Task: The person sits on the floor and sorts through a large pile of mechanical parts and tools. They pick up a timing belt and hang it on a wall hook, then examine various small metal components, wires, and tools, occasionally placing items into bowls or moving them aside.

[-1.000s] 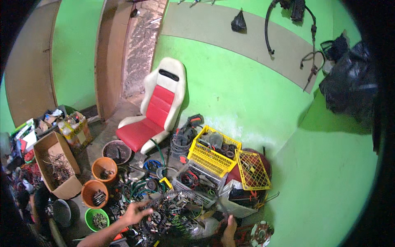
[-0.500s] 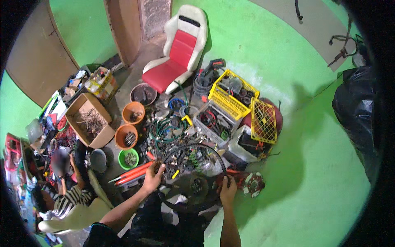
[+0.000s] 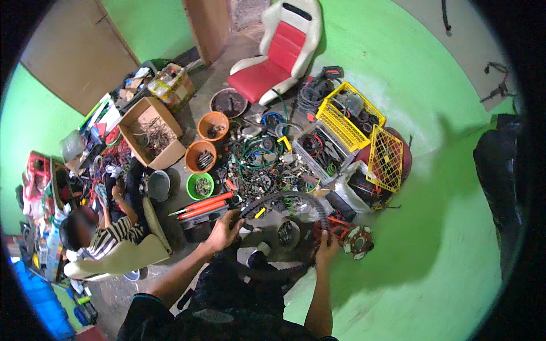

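Observation:
A large black ribbed belt (image 3: 282, 195) forms a loop in front of my body, above the floor. My left hand (image 3: 226, 229) is closed on its left side, with the thumb and fingers pinching it. On the opposite side, my right hand (image 3: 326, 248) grips the belt with the thumb up. The upper arc stands out clearly against the scattered parts; the lower arc is blurred and dark against my black clothing. Through the loop a container of small dark parts (image 3: 288, 233) shows on the floor.
Small metal parts (image 3: 267, 173) cover the floor ahead. Around them are orange buckets (image 3: 199, 157), a green bowl (image 3: 200, 186), a cardboard box (image 3: 151, 132), a yellow crate (image 3: 343, 116) and a red-and-white seat (image 3: 277, 55). A person (image 3: 105, 233) sits at left. A green wall (image 3: 432, 238) rises at right.
My view has shifted, so the room sits farther right and higher in the picture. The belt has tilted and shows more of its ribbed face. Both hands keep their hold.

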Available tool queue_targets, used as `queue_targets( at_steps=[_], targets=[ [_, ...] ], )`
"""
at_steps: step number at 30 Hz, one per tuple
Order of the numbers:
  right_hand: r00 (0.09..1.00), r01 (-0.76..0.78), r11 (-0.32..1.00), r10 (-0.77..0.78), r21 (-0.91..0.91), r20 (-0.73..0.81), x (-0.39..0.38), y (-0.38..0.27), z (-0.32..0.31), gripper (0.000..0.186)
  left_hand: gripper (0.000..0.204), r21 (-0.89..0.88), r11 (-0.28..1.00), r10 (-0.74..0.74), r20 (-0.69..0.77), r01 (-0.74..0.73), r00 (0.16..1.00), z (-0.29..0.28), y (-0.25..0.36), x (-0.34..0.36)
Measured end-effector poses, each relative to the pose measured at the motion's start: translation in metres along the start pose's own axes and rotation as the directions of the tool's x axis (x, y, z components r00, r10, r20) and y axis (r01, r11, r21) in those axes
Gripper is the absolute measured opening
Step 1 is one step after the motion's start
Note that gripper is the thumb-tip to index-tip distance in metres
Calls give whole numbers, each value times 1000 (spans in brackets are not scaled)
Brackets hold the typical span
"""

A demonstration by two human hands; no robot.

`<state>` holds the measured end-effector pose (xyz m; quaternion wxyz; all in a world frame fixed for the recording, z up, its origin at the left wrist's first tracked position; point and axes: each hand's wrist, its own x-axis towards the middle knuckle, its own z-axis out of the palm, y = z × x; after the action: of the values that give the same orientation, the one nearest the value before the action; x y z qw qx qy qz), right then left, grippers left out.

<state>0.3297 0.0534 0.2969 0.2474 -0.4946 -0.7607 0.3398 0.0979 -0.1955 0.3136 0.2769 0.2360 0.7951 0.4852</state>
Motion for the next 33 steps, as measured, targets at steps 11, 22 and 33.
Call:
queue_targets(
  at_steps=[11, 22, 33],
  targets=[
    [907, -160, 743, 371, 650, -200, 34, -51, -40, 42, 54, 35, 964, -243, 532, 265, 811, -23, 62, 1],
    [890, -133, 801, 356, 584, -285, 26, -97, -72, 37, 43, -163, 986, -4, -135, -19, 991, -33, 70, -9],
    [871, -51, 691, 385, 721, -306, 20, -119, -80, 40, 41, -121, 986, -111, 32, 114, 993, -17, 84, -22]
  ],
)
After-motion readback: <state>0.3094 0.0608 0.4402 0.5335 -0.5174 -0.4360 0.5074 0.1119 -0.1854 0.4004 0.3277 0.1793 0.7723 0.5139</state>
